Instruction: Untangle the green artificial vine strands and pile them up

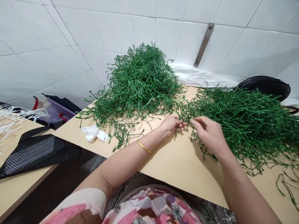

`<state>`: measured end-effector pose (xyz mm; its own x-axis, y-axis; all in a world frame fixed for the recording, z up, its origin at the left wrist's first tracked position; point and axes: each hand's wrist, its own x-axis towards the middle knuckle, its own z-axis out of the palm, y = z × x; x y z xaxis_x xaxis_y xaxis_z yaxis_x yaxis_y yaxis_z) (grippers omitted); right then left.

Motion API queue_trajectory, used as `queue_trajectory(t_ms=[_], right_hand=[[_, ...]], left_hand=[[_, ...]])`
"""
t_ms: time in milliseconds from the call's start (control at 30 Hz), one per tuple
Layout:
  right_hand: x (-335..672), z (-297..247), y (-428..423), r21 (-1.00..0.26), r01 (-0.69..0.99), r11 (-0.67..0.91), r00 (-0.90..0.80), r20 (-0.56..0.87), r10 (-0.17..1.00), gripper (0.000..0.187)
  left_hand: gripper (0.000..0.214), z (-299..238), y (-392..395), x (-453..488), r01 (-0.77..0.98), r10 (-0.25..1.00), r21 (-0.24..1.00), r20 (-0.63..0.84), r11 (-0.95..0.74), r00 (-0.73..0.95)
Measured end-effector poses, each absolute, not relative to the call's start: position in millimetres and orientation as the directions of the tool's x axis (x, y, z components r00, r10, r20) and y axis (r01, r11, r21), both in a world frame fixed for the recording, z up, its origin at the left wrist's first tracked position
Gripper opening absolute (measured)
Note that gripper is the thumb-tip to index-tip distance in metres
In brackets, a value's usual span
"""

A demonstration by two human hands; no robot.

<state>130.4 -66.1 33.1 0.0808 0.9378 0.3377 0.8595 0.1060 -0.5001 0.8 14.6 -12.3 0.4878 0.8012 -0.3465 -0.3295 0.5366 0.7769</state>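
Observation:
Thin green cords with small knot-like ends lie tangled in two big heaps, a tall left heap [142, 77] and a wider right heap [252, 121]. Between the heaps, my left hand [171, 126] has its fingers closed on a few green cords [186, 113] just above the table. My right hand [210, 133] faces it, thumb and forefinger pinched at the same strands, beside the edge of the right heap. Exactly how many cords each hand grips is hidden by the tangle.
The tan table [177, 165] meets a white tiled wall [112, 31]. A crumpled white tissue [93, 133] lies at its left edge. Behind the right heap sits a black round-edged case [266, 85]. A second table at left bears white cords [21, 113] and a black mesh bag [32, 155].

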Motion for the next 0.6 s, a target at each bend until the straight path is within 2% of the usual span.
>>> queue_trajectory(t_ms=[100,200,233,300,400,500,600], right_hand=[[108.5,16.9,-63.7,-0.531,0.814,0.235,-0.022,0.376,0.926,0.026],[95.8,7.3,-64.1,-0.39,0.782,0.486,-0.282,0.474,0.834,0.025],[95.0,4.6,-63.4,-0.321,0.79,0.523,-0.333,0.492,0.804,0.027],[98.9,-0.9,-60.3,-0.195,0.847,0.495,-0.342,0.513,0.787,0.031],[112.6,-7.8,-53.9,-0.115,0.916,0.384,-0.27,0.53,0.804,0.035],[117.2,-3.2,-53.2,-0.146,0.918,0.369,-0.242,0.532,0.812,0.031],[95.5,16.8,-71.9,-0.301,0.814,0.497,-0.306,0.506,0.807,0.028]], left_hand=[[0.02,-14.5,15.8,2.5,-0.422,0.856,0.771,-0.297,0.476,0.423],[0.022,-15.7,17.8,2.5,-0.484,0.912,0.783,-0.256,0.391,0.321],[0.022,-15.6,18.3,2.0,-0.485,0.92,0.79,-0.249,0.374,0.304],[0.022,-14.5,18.8,0.6,-0.476,0.913,0.792,-0.245,0.383,0.326],[0.024,-11.6,17.6,-0.9,-0.474,0.871,0.754,-0.265,0.455,0.414],[0.025,-9.9,15.8,-0.6,-0.47,0.869,0.756,-0.262,0.455,0.42],[0.022,-10.4,15.2,0.0,-0.453,0.874,0.773,-0.262,0.445,0.41]])
